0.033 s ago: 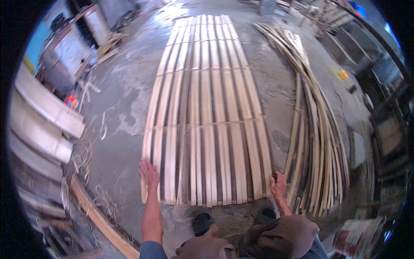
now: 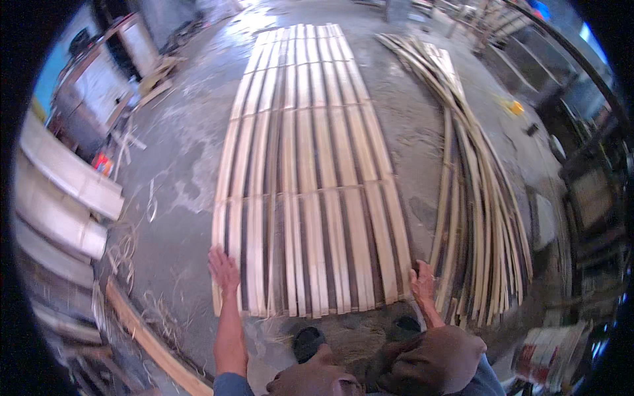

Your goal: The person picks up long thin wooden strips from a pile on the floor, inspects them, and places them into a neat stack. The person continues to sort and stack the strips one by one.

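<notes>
A long mat of pale, split bamboo-like slats lies lengthwise on the floor before me. Dark gaps run between its slats, and several thin cross bindings tie them together. At the near left corner, my left hand rests on the outermost slat with its fingers stretched out. Beside the near right edge is my right hand, its fingers loosely bent and apart. Whether that hand touches the edge slat I cannot tell. Neither hand holds anything.
Loose long strips lie in a bundle right of the mat. On the left are stacked pale boards, tangled fibre strips and a wooden plank. My shoe stands close to the mat's near end. A yellow object lies farther right.
The whole view has shifted slightly, so the mat and both hands appear a little farther left. My right hand's fingers look slightly straighter; the left hand stays at its corner.
</notes>
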### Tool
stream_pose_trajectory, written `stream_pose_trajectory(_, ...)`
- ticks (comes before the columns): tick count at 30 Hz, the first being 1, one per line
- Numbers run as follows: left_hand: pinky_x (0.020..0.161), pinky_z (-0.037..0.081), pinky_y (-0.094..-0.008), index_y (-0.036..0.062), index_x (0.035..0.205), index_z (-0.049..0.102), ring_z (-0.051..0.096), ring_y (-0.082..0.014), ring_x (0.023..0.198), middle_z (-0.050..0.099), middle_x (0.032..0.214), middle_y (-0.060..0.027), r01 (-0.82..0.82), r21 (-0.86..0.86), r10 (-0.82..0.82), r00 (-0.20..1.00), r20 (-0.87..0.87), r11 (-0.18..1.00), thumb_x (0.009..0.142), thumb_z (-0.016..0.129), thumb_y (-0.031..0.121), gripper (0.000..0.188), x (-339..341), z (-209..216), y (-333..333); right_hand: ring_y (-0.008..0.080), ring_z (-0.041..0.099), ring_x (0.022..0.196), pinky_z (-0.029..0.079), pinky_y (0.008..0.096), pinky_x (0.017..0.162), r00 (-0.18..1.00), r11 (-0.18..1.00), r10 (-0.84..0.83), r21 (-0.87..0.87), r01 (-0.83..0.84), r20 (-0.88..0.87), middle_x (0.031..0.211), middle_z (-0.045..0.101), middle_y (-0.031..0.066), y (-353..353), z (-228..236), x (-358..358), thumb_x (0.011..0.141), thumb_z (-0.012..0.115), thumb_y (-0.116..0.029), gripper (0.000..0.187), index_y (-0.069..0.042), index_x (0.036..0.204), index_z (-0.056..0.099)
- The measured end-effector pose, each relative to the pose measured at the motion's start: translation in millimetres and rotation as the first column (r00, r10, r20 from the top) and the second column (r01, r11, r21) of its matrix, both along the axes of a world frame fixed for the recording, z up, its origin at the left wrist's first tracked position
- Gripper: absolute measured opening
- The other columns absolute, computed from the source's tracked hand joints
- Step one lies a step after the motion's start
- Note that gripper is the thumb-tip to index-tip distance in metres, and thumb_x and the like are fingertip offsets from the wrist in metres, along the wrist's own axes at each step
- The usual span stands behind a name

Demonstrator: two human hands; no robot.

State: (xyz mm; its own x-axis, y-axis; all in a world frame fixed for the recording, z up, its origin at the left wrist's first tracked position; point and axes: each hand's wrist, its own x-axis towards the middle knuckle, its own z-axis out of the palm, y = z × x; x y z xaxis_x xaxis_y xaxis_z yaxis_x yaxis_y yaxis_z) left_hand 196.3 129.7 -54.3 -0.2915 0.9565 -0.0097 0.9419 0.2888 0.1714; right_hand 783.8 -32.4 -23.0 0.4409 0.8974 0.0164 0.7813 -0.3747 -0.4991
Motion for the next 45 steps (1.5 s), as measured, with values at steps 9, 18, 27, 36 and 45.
stream_pose_trajectory(9,0.116,0.011,-0.0535,0.0024,0.149,0.025,0.013,-0.0395,0.145,0.017,0.156,-0.0210,0.050,0.136,-0.056,0.998,0.036,0.989,0.099,0.039,0.029,0.058,10,1,3,0.0400,0.056,0.104,0.047,0.0484,0.087,0.996,0.996,-0.081,0.047,0.082,-0.029,0.115,0.054,0.0192,-2,-2,8,0.087,0.060,-0.022,0.042,-0.008,0.125,0.051)
stream_pose_trajectory(18,0.117,0.011,-0.0492,0.0020,0.149,0.024,0.012,-0.0354,0.146,0.016,0.156,-0.0222,0.000,0.000,0.000,1.000,0.019,1.000,0.100,0.036,0.025,0.056,29,19,-26,0.0380,0.056,0.102,0.048,0.0469,0.084,0.995,0.989,-0.093,0.112,0.098,-0.041,0.111,0.054,0.0174,-1,-6,1,0.085,0.062,-0.020,0.041,-0.008,0.123,0.052)
stream_pose_trajectory(27,0.112,0.025,-0.0479,-0.0053,0.139,0.037,0.034,-0.0400,0.134,0.037,0.143,-0.0262,0.315,0.317,-0.391,0.896,0.213,0.894,0.096,0.047,0.018,0.050,126,69,-88,0.0355,0.057,0.097,0.049,0.0475,0.079,0.994,0.981,-0.107,0.162,0.102,0.022,0.105,0.053,0.0150,-1,-6,-2,0.084,0.064,-0.019,0.042,-0.008,0.122,0.052)
stream_pose_trajectory(36,0.096,0.038,-0.0478,-0.0007,0.124,0.052,0.051,-0.0358,0.114,0.056,0.119,-0.0217,0.786,0.396,-0.858,0.514,0.012,0.476,0.093,0.053,0.020,0.038,192,14,-207,0.0355,0.058,0.098,0.050,0.0451,0.080,0.990,0.983,-0.097,0.144,0.111,-0.100,0.108,0.053,0.0157,-4,-11,2,0.087,0.060,-0.021,0.039,-0.006,0.121,0.053)
stream_pose_trajectory(45,0.092,0.040,-0.0466,-0.0002,0.121,0.053,0.053,-0.0341,0.108,0.058,0.115,-0.0202,0.847,0.384,-0.895,0.434,-0.100,0.368,0.093,0.053,0.021,0.035,189,-19,-222,0.0388,0.056,0.099,0.047,0.0479,0.085,0.987,0.958,-0.093,0.259,0.124,-0.129,0.102,0.058,0.0181,-17,52,72,0.092,0.053,-0.018,0.026,-0.001,0.111,0.058)
